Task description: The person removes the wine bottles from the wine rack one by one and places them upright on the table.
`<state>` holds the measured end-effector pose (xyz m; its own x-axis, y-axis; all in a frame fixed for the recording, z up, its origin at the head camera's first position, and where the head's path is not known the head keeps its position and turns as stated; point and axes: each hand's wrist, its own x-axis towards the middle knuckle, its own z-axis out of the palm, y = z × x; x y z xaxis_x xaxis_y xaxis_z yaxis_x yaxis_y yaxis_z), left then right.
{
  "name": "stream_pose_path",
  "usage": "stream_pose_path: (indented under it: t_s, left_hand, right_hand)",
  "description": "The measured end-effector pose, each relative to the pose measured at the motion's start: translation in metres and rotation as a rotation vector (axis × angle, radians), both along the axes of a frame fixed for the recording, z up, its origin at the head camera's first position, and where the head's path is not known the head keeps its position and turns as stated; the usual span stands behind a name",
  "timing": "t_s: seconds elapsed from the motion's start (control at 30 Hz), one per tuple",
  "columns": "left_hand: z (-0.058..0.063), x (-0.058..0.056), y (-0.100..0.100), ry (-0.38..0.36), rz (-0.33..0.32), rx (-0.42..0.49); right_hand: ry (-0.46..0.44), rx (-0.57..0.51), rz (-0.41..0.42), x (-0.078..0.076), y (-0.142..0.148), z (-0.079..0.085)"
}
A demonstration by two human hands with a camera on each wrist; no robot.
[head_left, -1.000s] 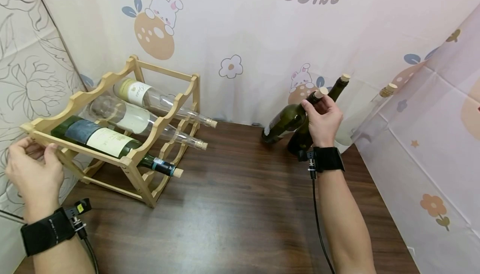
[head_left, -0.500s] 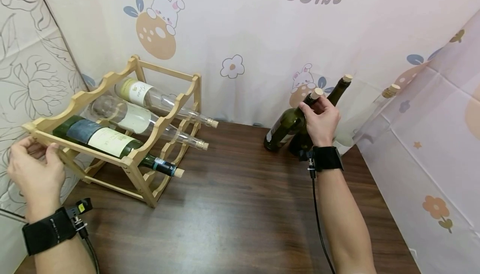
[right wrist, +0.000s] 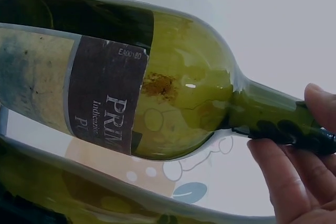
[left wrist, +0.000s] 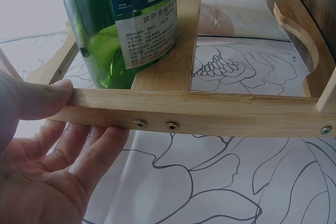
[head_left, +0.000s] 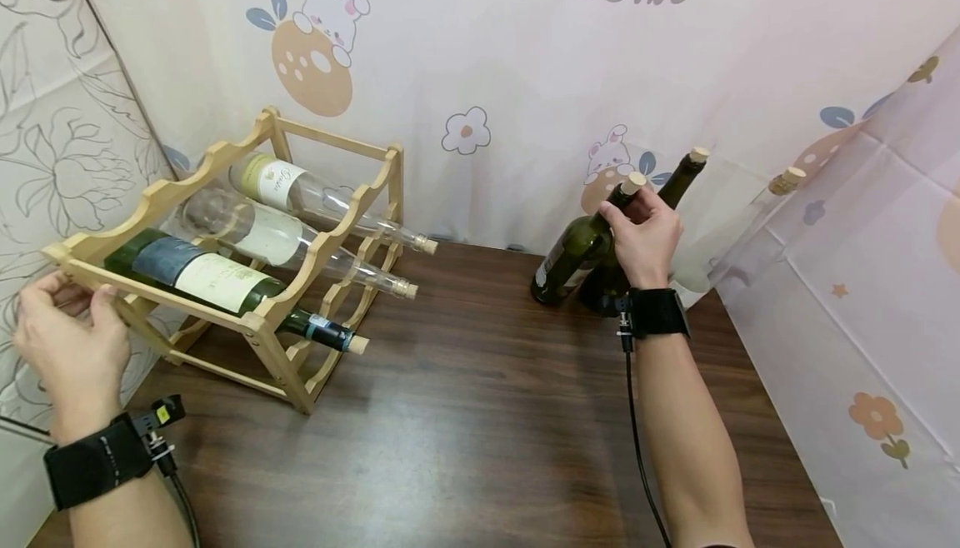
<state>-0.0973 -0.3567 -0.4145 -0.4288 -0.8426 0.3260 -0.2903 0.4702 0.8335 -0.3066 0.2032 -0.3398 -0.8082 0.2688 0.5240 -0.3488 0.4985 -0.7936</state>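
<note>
My right hand (head_left: pixel 647 240) grips a corked green wine bottle (head_left: pixel 573 252) by its neck. In the right wrist view the thumb and fingers lie on opposite sides of that neck, and a dark, worn label (right wrist: pixel 100 87) shows. The bottle leans slightly, its base low near the back of the table. On the left, my left hand (head_left: pixel 73 344) holds the near left corner of a wooden wine rack (head_left: pixel 273 356). Its thumb lies on top of the rail (left wrist: pixel 236 109) and its fingers curl underneath, beside a green bottle (left wrist: pixel 94 30) lying in the rack.
Two clear corked bottles (head_left: pixel 277 236) also lie on the rack's upper tier, necks toward the right. Behind my right hand stands another dark green bottle (head_left: pixel 686 177), with a clear bottle (head_left: pixel 738 236) at the right-hand curtain. Printed curtains (head_left: pixel 480 48) border the brown table (head_left: pixel 450 415).
The green bottle in my right hand has tipped a little more upright, its base shifting slightly right and toward me. My left hand keeps its hold on the rack.
</note>
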Motion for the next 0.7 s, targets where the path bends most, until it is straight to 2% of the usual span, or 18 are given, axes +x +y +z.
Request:
stream_pose_path:
  t_s: [0.43,0.7]
  left_hand:
    - [0.0062,0.0006,0.0037,-0.005,-0.005,0.008]
    - [0.0069,0.0016,0.0052,-0.001,0.002,0.002]
  right_hand:
    - [-0.060,-0.011,0.011,-0.0014,-0.0017,0.0010]
    - [-0.076,0.008,-0.019,-0.0081,-0.0048,-0.0020]
